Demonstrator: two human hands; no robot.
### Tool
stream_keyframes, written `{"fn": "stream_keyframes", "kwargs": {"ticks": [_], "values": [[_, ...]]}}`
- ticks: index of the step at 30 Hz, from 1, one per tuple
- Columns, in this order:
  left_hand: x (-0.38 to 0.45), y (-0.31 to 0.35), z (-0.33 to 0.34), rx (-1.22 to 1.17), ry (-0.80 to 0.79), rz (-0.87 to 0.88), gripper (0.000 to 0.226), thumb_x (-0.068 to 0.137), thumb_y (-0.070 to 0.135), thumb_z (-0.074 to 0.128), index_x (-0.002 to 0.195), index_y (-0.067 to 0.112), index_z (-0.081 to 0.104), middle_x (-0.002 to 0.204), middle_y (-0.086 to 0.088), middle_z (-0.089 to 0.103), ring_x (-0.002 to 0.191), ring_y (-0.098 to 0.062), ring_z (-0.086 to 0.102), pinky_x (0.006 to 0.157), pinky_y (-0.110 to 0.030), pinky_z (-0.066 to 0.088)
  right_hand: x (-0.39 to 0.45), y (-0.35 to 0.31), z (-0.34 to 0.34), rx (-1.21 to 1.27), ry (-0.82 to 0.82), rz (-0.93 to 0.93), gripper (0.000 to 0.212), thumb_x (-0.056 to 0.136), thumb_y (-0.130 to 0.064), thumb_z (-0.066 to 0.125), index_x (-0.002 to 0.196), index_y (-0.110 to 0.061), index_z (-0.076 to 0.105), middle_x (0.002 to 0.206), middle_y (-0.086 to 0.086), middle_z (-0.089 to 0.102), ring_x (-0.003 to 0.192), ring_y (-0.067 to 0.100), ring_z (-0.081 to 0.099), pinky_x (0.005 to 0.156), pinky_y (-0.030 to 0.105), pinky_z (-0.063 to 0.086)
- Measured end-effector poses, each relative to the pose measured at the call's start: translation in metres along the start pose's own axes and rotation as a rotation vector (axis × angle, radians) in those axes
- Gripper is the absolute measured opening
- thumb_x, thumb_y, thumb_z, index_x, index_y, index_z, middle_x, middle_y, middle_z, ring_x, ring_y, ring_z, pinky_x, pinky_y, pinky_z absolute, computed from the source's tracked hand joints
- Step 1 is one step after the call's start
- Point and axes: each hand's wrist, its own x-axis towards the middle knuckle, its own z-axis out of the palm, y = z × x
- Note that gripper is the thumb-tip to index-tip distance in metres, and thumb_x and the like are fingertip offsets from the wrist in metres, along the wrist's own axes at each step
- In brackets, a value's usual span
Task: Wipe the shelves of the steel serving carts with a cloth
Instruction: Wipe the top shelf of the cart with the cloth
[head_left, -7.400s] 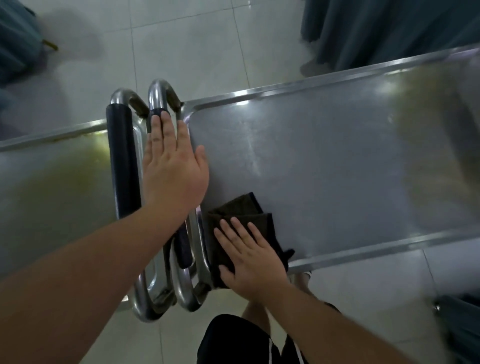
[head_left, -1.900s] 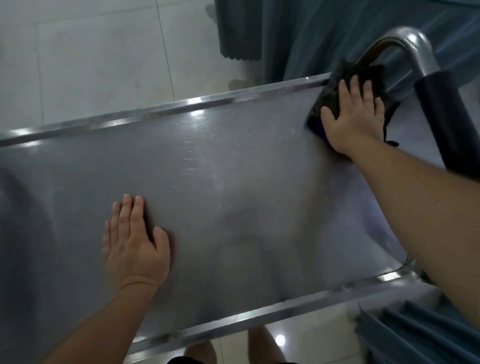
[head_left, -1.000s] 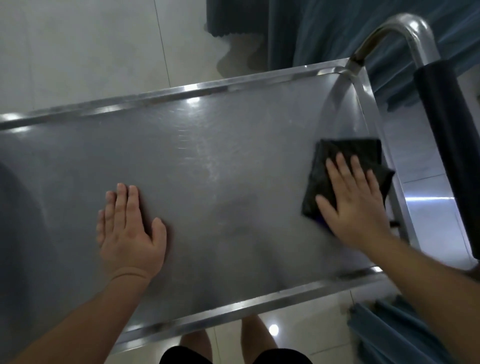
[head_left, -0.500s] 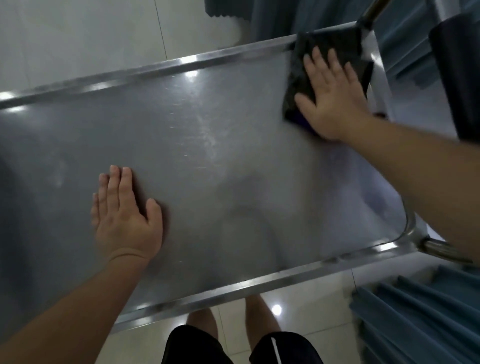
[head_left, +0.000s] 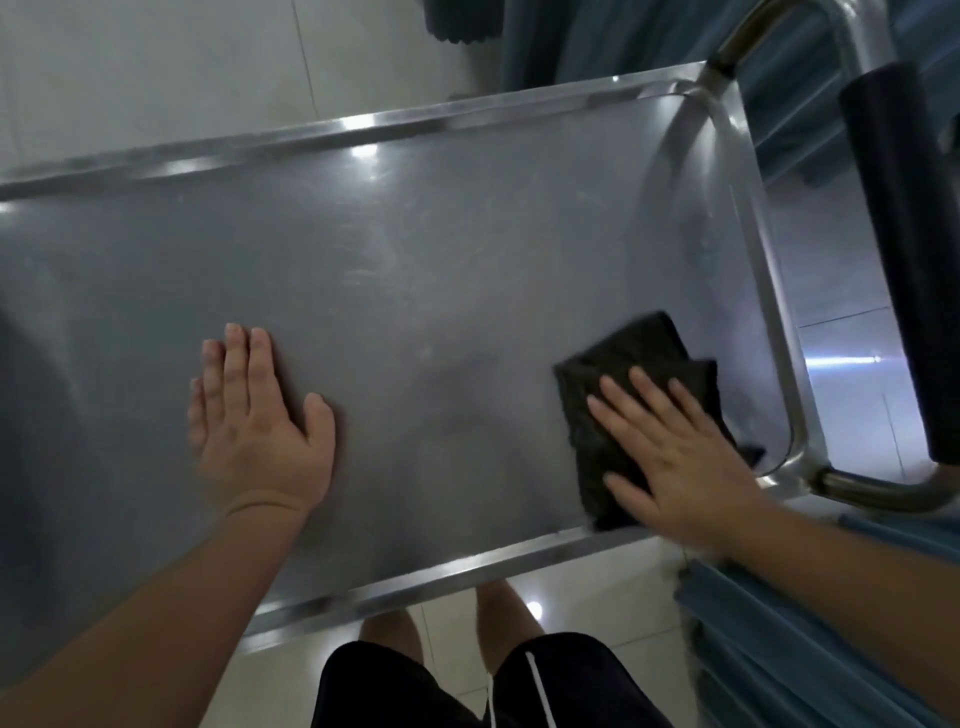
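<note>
The steel cart's top shelf (head_left: 415, 249) fills most of the view, with a raised rim all round. A dark folded cloth (head_left: 634, 374) lies flat near the shelf's right end, close to the near rim. My right hand (head_left: 670, 457) presses on the cloth with straight, spread fingers. My left hand (head_left: 254, 415) rests flat on the bare steel left of centre, fingers together and straight.
The cart's steel handle with a black grip (head_left: 898, 260) stands past the right end of the shelf. Teal cloth drapes (head_left: 571, 36) hang beyond the far rim, and more teal fabric (head_left: 779, 639) lies at the lower right. Pale floor tiles (head_left: 156, 67) surround the cart.
My right hand has slid the cloth from the far right corner back toward the near rim. My left hand has stayed flat in the same spot on the shelf.
</note>
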Motion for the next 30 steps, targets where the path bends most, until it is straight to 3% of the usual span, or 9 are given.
{"fn": "stream_keyframes", "kwargs": {"ticks": [4,9,13,18,22,26,30], "values": [[0.001,-0.002,-0.001,0.014,-0.018,-0.003,0.081,0.094,0.047,0.037,0.166,0.014,0.024,0.175,-0.006,0.018,0.163,-0.025,0.01,0.132,-0.045,0.006,0.104,0.018,-0.044,0.005,0.151,0.08,0.078,0.097,-0.058,0.038,0.166,-0.025,0.021,0.173,-0.001,0.015,0.161,0.024,0.008,0.128,0.052,0.013],[0.002,-0.001,0.0,0.019,-0.009,-0.01,0.08,0.095,0.047,0.038,0.167,0.016,0.024,0.175,-0.005,0.017,0.163,-0.024,0.01,0.132,-0.045,0.006,0.232,0.035,-0.104,0.081,0.188,0.158,0.077,0.101,-0.064,0.024,0.166,-0.03,0.0,0.175,-0.004,-0.006,0.16,0.02,-0.009,0.129,0.05,0.0],[0.004,-0.002,-0.001,0.038,-0.02,-0.013,0.079,0.096,0.047,0.037,0.167,0.016,0.022,0.176,-0.004,0.016,0.163,-0.023,0.009,0.132,-0.044,0.004,0.272,0.025,-0.122,0.15,0.243,0.243,0.077,0.101,-0.06,0.023,0.166,-0.029,-0.004,0.174,-0.003,-0.009,0.16,0.021,-0.011,0.129,0.049,-0.002],[0.003,-0.001,-0.001,0.017,-0.025,-0.025,0.078,0.095,0.047,0.037,0.167,0.018,0.023,0.176,-0.002,0.016,0.163,-0.022,0.008,0.132,-0.044,0.004,0.234,-0.001,-0.105,0.196,0.215,0.251,0.077,0.103,-0.06,0.023,0.167,-0.024,0.002,0.175,0.0,-0.005,0.16,0.022,-0.007,0.129,0.05,0.0],[0.003,-0.001,-0.002,0.006,-0.024,-0.031,0.077,0.096,0.045,0.039,0.166,0.017,0.024,0.175,-0.003,0.018,0.163,-0.023,0.01,0.132,-0.043,0.004,0.134,-0.07,-0.047,0.167,0.259,0.281,0.079,0.1,-0.055,0.039,0.166,-0.019,0.018,0.174,0.002,0.011,0.161,0.026,0.005,0.128,0.052,0.01],[0.002,0.0,-0.002,0.008,-0.015,-0.023,0.077,0.097,0.045,0.039,0.166,0.016,0.025,0.175,-0.003,0.019,0.163,-0.024,0.011,0.132,-0.045,0.006,0.028,-0.14,0.003,0.145,0.08,0.148,0.081,0.101,-0.057,0.04,0.167,-0.022,0.011,0.175,-0.001,0.002,0.161,0.024,-0.003,0.127,0.056,0.012],[0.0,-0.001,0.0,0.015,-0.015,-0.02,0.078,0.096,0.047,0.036,0.167,0.016,0.024,0.175,-0.004,0.018,0.163,-0.024,0.01,0.132,-0.045,0.007,0.028,-0.136,0.005,0.117,0.027,0.03,0.083,0.099,-0.062,0.042,0.167,-0.029,0.009,0.174,-0.006,0.0,0.161,0.02,-0.004,0.125,0.054,0.009]]}}
